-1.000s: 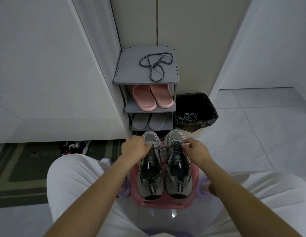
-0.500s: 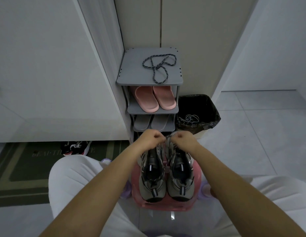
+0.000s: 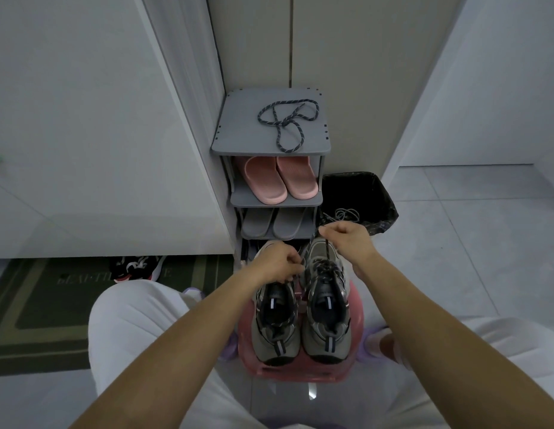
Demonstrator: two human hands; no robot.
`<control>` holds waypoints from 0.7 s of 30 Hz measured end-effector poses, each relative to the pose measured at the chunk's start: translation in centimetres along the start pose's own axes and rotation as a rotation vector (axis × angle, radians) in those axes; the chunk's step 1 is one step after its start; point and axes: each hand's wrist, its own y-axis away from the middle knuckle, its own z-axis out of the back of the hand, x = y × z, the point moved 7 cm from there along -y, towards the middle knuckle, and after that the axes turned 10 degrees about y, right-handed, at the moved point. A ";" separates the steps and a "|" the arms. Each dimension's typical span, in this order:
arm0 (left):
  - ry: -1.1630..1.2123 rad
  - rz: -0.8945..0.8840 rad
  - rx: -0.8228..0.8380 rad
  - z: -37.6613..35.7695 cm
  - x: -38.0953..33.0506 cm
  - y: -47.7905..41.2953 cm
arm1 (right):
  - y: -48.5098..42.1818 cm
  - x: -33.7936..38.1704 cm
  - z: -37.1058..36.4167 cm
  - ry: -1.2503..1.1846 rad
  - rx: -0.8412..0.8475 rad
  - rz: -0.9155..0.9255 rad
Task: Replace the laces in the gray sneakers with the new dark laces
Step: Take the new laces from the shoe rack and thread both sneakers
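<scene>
Two gray sneakers stand side by side, toes away from me, on a pink stool [image 3: 296, 371]. The right sneaker [image 3: 325, 308] carries a dark speckled lace [image 3: 323, 269] across its front. My right hand [image 3: 347, 239] pinches one end of that lace and holds it up above the toe. My left hand [image 3: 277, 263] pinches the lace at the inner side of the right sneaker, over the front of the left sneaker [image 3: 275, 323]. A second dark lace [image 3: 285, 120] lies loose on top of the gray shoe rack [image 3: 238, 140].
The rack holds pink slippers [image 3: 280, 178] and gray slippers [image 3: 274, 224] on lower shelves. A black-lined bin [image 3: 378, 196] with pale old laces [image 3: 344, 215] stands right of it. A green doormat [image 3: 37, 292] and a dark shoe [image 3: 136, 266] lie at left. My white-trousered knees flank the stool.
My right hand has risen up and to the right, drawing the lace end taut above the right sneaker. My left hand has dropped slightly toward the sneakers' fronts.
</scene>
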 end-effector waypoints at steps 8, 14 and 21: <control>0.557 0.132 -0.332 -0.7 0.2 -0.6 | 1.4 -3.2 -1.0 0.680 0.033 0.146; 0.489 0.165 -0.268 -1.8 0.8 -0.6 | 2.4 -6.5 -2.1 0.840 0.142 0.252; 0.520 0.221 -0.272 -2.1 0.6 -0.7 | 2.0 -5.7 -1.9 0.743 0.076 0.204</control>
